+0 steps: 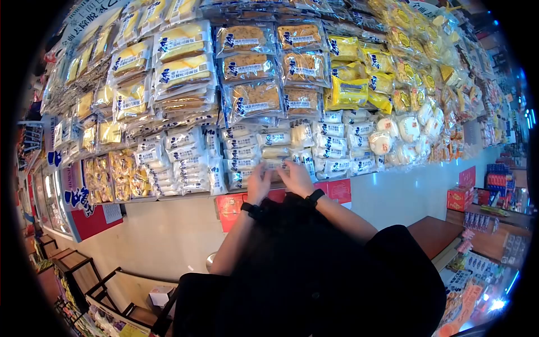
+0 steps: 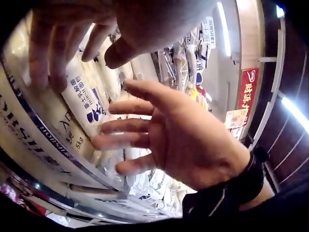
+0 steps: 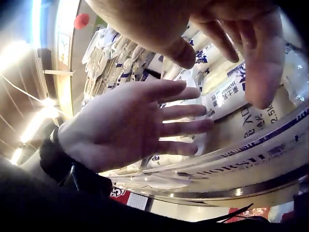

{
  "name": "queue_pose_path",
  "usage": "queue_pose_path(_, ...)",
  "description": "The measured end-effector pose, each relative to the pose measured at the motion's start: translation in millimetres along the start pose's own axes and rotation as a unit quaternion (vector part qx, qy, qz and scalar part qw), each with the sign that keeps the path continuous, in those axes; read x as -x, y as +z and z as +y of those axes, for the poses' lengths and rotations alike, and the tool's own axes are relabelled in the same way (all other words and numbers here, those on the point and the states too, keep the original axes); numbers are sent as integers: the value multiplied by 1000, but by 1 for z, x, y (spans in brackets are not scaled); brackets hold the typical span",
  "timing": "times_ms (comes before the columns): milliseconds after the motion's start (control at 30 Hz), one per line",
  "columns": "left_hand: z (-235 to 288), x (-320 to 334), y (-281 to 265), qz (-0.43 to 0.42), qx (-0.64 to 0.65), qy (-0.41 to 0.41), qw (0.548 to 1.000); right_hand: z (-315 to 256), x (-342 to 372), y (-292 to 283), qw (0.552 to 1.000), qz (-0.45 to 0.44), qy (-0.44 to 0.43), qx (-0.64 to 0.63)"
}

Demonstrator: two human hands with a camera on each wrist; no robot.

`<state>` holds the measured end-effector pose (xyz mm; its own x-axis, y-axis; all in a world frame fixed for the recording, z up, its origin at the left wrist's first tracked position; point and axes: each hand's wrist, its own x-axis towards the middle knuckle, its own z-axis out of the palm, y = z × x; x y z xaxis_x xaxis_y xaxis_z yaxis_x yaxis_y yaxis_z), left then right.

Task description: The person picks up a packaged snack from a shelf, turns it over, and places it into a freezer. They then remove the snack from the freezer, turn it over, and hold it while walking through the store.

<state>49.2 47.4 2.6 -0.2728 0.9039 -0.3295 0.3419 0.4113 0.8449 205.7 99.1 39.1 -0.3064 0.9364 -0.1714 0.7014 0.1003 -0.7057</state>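
Observation:
Both hands reach in at the front row of small white wrapped breads. In the head view, my left hand [image 1: 259, 184] and right hand [image 1: 297, 181] are side by side, fingertips over a small white bread pack [image 1: 273, 163]. The left wrist view has the right hand [image 2: 178, 133] with fingers extended and spread, close by the white bread pack [image 2: 83, 99] with blue print. From above, the left hand [image 2: 149, 21] points its fingers down at the packs. Seen from the right wrist, the left hand [image 3: 125, 123] also has straight fingers, and neither hand grips anything.
Behind the small packs lie larger brown bread packs [image 1: 251, 67], yellow packs [image 1: 350, 91] and round white packs [image 1: 409, 128]. A printed front panel [image 3: 231, 164] edges the display. Lower left stands a dark-framed rack [image 1: 120, 289]; a brown-topped counter [image 1: 432, 236] is at right.

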Motion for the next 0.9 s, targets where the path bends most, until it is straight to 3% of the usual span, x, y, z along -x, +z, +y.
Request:
queue_pose_path(67,-5,-6,-4,-27,60,-15,998,11,3,11,999,39,-10,25)
queue_pose_path(133,-15,-11,1,-50,149,-31,987,2,4,3,999,23,30,-1)
queue_pose_path(233,-9,-8,2,-66,189,-31,979,1,4,2,997,13,68,-32)
queue_pose_path(367,1,-5,0,-17,206,-51,977,9,9,7,997,37,57,-35)
queue_pose_path(467,2,-11,-2,-80,231,-73,967,21,7,10,996,6,62,-63)
queue_pose_path(567,25,-7,-4,-49,139,-12,989,26,6,6,993,-32,64,-95)
queue_pose_path(667,44,1,-3,18,59,154,986,18,5,-13,982,-82,81,-149)
queue_pose_path(767,25,0,13,-34,109,46,992,23,8,-20,973,-118,64,-186)
queue_pose_path(833,36,9,9,-10,87,71,994,25,9,-27,966,-142,62,-207)
queue_pose_path(900,40,18,6,18,83,83,993,32,9,-28,973,-110,31,-199)
